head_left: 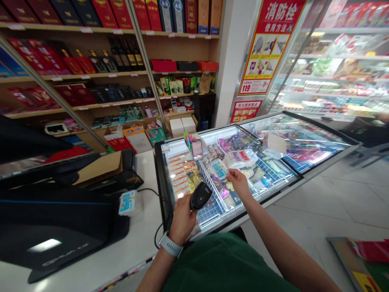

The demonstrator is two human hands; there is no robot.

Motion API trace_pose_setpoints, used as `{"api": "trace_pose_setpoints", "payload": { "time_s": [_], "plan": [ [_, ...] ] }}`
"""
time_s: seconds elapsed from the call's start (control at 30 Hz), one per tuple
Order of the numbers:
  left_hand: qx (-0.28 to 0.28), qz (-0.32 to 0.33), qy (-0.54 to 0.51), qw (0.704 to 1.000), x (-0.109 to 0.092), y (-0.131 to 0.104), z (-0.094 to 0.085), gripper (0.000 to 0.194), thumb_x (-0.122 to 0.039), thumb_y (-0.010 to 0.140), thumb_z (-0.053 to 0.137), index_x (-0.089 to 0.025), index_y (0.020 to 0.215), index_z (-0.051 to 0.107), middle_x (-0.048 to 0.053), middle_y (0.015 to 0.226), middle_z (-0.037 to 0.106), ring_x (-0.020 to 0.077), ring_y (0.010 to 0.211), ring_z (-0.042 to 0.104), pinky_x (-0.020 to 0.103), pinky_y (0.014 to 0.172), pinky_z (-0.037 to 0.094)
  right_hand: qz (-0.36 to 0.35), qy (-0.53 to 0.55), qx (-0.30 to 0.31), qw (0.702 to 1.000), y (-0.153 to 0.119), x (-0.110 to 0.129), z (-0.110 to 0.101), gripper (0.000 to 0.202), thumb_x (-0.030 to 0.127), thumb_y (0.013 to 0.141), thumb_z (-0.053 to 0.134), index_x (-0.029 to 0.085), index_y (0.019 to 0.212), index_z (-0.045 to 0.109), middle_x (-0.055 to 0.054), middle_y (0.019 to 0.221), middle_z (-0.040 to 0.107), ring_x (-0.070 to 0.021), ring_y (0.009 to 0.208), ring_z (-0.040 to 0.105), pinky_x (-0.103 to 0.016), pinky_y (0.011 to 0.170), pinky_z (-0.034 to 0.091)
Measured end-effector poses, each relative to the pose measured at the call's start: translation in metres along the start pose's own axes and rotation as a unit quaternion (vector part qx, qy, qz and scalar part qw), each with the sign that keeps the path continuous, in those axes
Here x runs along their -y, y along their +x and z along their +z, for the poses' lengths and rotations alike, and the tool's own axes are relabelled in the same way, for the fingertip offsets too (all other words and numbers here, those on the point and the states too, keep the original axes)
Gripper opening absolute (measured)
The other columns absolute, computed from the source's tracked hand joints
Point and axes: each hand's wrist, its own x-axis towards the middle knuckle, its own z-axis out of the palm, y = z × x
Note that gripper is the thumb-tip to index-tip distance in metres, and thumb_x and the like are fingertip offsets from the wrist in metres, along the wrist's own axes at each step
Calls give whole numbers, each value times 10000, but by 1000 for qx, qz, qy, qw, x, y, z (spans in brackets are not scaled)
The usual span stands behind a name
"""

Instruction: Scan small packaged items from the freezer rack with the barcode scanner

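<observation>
My left hand (182,219) is wrapped round a black barcode scanner (201,195), its head tilted over the glass top of the chest freezer. With closed fingertips my right hand (238,181) pinches the edge of a small clear plastic box with a blue and white label (219,168). That box lies just beyond the scanner, above the freezer glass. Close behind my right hand rests a clear package with a white and red label (240,157). On the white counter at my left sits a similar blue-labelled plastic box (127,202).
The chest freezer (291,178) runs to the right, with frozen packs in wire baskets under its glass. An open carton (274,145) stands on it. A black checkout terminal (60,231) occupies the left counter. Shelves (103,75) of bottles and boxes line the back. The scanner cable (152,190) crosses the counter.
</observation>
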Motion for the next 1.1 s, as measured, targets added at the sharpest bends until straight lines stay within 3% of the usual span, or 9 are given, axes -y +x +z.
{"api": "trace_pose_setpoints", "payload": {
  "time_s": [0.23, 0.53, 0.63, 0.73, 0.87, 0.97, 1.1],
  "plan": [
    [-13, 10, 25, 1000, 6, 18, -6, 408, -66, 744, 513, -168, 1137, 554, 98, 1078, 652, 262, 1037, 587, 457, 943, 431, -14, 9, 2, 1000, 2, 2, 3, 417, 472, 662, 675, 169, 945, 627, -46, 802, 696, -200, 669, 674, -374, 685, 566],
    [-131, 61, 67, 987, -20, 66, -59, 393, -95, 762, 508, -143, 1152, 536, 105, 1069, 634, 271, 1059, 577, 422, 948, 428, -27, 14, 6, 1000, 10, 16, 4, 402, 470, 683, 663, 176, 954, 625, -53, 843, 703, -187, 696, 668, -354, 708, 567],
    [-147, 73, 70, 984, -30, 72, -68, 369, -103, 767, 506, -141, 1132, 541, 104, 1062, 629, 272, 1063, 573, 421, 947, 427, -31, 16, 3, 999, 11, 20, 5, 407, 468, 680, 664, 175, 959, 623, -56, 859, 703, -185, 698, 668, -357, 714, 567],
    [-113, 82, 60, 988, -30, 70, -58, 394, -87, 749, 505, -151, 1136, 536, 102, 1083, 633, 264, 1054, 575, 419, 938, 430, -33, 15, -2, 999, 10, 21, 5, 408, 476, 678, 670, 181, 957, 625, -50, 848, 702, -188, 700, 670, -361, 710, 571],
    [-44, 69, 59, 995, -18, 55, -30, 414, -65, 709, 522, -169, 1109, 554, 90, 1049, 651, 266, 1030, 583, 434, 936, 422, -36, 20, -3, 999, 10, 17, 6, 425, 493, 671, 680, 180, 954, 626, -49, 828, 706, -187, 682, 670, -364, 699, 577],
    [-18, 54, 52, 997, -12, 40, -13, 416, -66, 721, 517, -168, 1123, 547, 97, 1072, 645, 269, 1042, 578, 447, 938, 419, -36, 22, 3, 999, 9, 13, 8, 409, 476, 678, 681, 179, 955, 633, -50, 833, 708, -183, 684, 670, -359, 701, 579],
    [-3, 33, 26, 999, -9, 27, -4, 415, -59, 728, 510, -167, 1128, 550, 100, 1068, 648, 263, 1034, 586, 441, 918, 437, -27, 24, 9, 999, 7, 10, 13, 395, 459, 680, 681, 182, 958, 637, -47, 846, 707, -181, 693, 672, -358, 707, 578]
  ]
}}
